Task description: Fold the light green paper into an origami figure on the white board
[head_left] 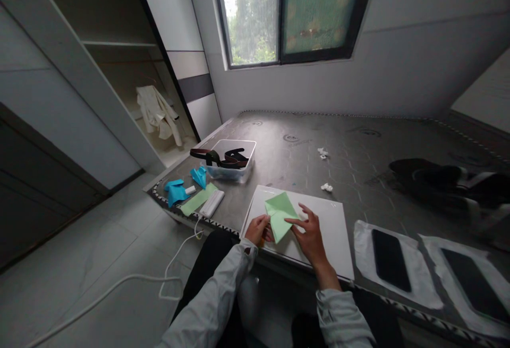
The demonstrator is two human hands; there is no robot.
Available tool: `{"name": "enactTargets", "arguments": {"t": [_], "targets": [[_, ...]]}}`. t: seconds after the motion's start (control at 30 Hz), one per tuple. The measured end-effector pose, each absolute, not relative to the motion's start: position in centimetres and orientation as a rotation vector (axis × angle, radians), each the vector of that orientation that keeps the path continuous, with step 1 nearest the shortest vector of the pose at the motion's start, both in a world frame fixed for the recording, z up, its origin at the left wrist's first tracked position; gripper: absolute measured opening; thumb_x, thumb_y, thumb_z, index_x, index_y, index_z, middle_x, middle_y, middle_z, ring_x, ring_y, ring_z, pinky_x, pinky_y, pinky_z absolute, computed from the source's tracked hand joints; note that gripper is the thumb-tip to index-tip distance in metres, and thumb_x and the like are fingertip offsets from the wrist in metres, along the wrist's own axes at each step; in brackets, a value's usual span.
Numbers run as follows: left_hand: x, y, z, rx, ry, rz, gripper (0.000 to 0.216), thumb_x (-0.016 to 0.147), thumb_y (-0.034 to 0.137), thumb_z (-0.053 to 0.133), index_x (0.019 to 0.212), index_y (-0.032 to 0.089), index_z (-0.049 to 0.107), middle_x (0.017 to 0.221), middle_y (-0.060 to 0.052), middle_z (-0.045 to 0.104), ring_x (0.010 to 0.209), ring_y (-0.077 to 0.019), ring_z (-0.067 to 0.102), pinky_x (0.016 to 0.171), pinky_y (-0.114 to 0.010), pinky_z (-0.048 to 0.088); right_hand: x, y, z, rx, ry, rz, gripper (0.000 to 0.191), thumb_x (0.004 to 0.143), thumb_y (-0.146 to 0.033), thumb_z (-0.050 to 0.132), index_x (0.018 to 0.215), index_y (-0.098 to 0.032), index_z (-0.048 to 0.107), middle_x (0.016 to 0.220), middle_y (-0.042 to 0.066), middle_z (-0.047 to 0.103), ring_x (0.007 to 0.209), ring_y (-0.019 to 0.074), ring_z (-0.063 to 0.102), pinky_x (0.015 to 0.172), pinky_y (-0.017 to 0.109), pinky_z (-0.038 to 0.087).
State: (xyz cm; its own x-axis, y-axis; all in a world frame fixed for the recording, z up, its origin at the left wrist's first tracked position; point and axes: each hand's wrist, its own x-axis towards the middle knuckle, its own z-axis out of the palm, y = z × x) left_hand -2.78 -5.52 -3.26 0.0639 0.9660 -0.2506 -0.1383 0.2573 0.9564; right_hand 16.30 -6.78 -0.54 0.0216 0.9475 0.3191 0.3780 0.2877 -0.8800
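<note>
Here, green paper (280, 214), long axis pointing nearward, left grip (257, 229) pinching it, right grip's (309, 235) closure unclear

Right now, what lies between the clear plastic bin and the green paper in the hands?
In the head view: bare grey surface beside the bin, then the white box beneath the green paper.

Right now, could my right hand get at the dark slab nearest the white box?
Probably yes: your right hand touches the green paper, but across the white box nothing appears to block the dark slab.
</note>
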Motion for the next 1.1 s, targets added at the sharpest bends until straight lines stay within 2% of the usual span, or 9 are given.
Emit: {"name": "enactTargets", "arguments": {"t": [0.1,0.17,0.27,0.33,0.47,0.6,0.73,0.9,1.1], "targets": [[-2.7,-5.9,-2.4,0.945,1.191,1.085,0.059,0.074,0.069,0.053,0.095,0.015,0.061,0.072,-0.005,0.071,0.039,-0.0105,0.060,0.035,-0.019,0.042,16.6,-6.6,-0.2,-1.270,-1.298,0.760,0.020,0.071,-0.042,0.074,0.078,-0.023,0.076,0.131,0.009,0.059,0.112,0.0291,0.050,0.096,0.046,0.043],[-2.7,-6.1,-2.0,0.956,1.217,1.138,0.060,0.075,0.065,0.055,0.110,0.017,0.056,0.097,-0.010,0.072,0.043,-0.0075,0.060,0.035,-0.018,0.043,16.7,-6.4,-0.2,-1.262,-1.197,0.880,0.031,0.075,-0.049,0.068,0.084,-0.020,0.073,0.103,0.009,0.070,0.089,0.0230,0.059,0.080,0.038,0.050],[-2.8,-6.1,-1.9,0.983,1.234,1.182,0.070,0.074,0.063,0.060,0.129,0.022,0.046,0.131,-0.014,0.057,0.054,-0.0076,0.065,0.036,-0.018,0.046,16.6,-6.1,-0.3,-1.265,-1.138,1.009,0.044,0.082,-0.057,0.056,0.100,-0.018,0.063,0.068,0.001,0.068,0.057,0.0147,0.056,0.053,0.027,0.047],[-2.8,-6.1,-2.1,1.020,1.223,1.151,0.078,0.073,0.066,0.060,0.135,0.021,0.043,0.124,-0.013,0.061,0.054,-0.0091,0.065,0.036,-0.019,0.047,16.5,-6.0,-0.5,-1.263,-1.109,1.086,0.049,0.080,-0.060,0.054,0.105,-0.018,0.057,0.060,-0.002,0.065,0.047,0.0124,0.052,0.043,0.023,0.043],[-2.7,-5.9,-2.8,1.083,1.210,1.085,0.073,0.066,0.068,0.066,0.113,0.012,0.063,0.063,0.001,0.064,0.037,-0.0076,0.050,0.033,-0.019,0.041,16.2,-5.9,-0.8,-1.285,-1.097,1.209,0.050,0.076,-0.059,0.060,0.105,-0.019,0.056,0.064,0.000,0.069,0.045,0.0140,0.057,0.037,0.025,0.048],[-2.2,-5.8,-3.5,1.095,1.203,1.110,0.054,0.064,0.060,0.073,0.089,0.012,0.069,0.055,0.002,0.063,0.041,-0.0092,0.054,0.038,-0.019,0.040,16.1,-6.0,-1.0,-1.352,-1.121,1.252,0.039,0.068,-0.050,0.072,0.083,-0.015,0.066,0.072,0.007,0.074,0.052,0.0184,0.064,0.041,0.029,0.055],[-2.2,-6.0,-3.3,1.093,1.203,1.122,0.044,0.070,0.051,0.069,0.094,0.014,0.066,0.043,0.008,0.054,0.031,-0.0082,0.048,0.033,-0.018,0.033,16.5,-5.8,-1.4,-1.407,-1.110,1.234,0.036,0.067,-0.049,0.073,0.076,-0.014,0.068,0.074,0.009,0.075,0.054,0.0197,0.066,0.044,0.029,0.056],[-2.7,-6.6,-1.8,1.050,1.083,1.113,0.066,0.072,0.032,0.058,0.135,0.021,0.041,0.073,0.005,0.067,0.036,-0.0090,0.059,0.034,-0.018,0.041,17.0,-5.6,-1.4,-1.415,-1.049,1.294,0.037,0.073,-0.052,0.066,0.073,-0.016,0.063,0.068,0.006,0.073,0.054,0.0181,0.065,0.042,0.026,0.054],[-2.6,-7.2,-0.7,1.117,1.041,1.051,0.111,0.059,0.018,0.075,0.151,0.025,0.012,0.095,-0.003,0.070,0.046,-0.0093,0.065,0.042,-0.019,0.051,16.4,-6.2,-1.0,-1.345,-1.063,1.449,0.030,0.078,-0.046,0.062,0.077,-0.017,0.064,0.068,0.005,0.072,0.055,0.0159,0.064,0.044,0.025,0.053]]}}
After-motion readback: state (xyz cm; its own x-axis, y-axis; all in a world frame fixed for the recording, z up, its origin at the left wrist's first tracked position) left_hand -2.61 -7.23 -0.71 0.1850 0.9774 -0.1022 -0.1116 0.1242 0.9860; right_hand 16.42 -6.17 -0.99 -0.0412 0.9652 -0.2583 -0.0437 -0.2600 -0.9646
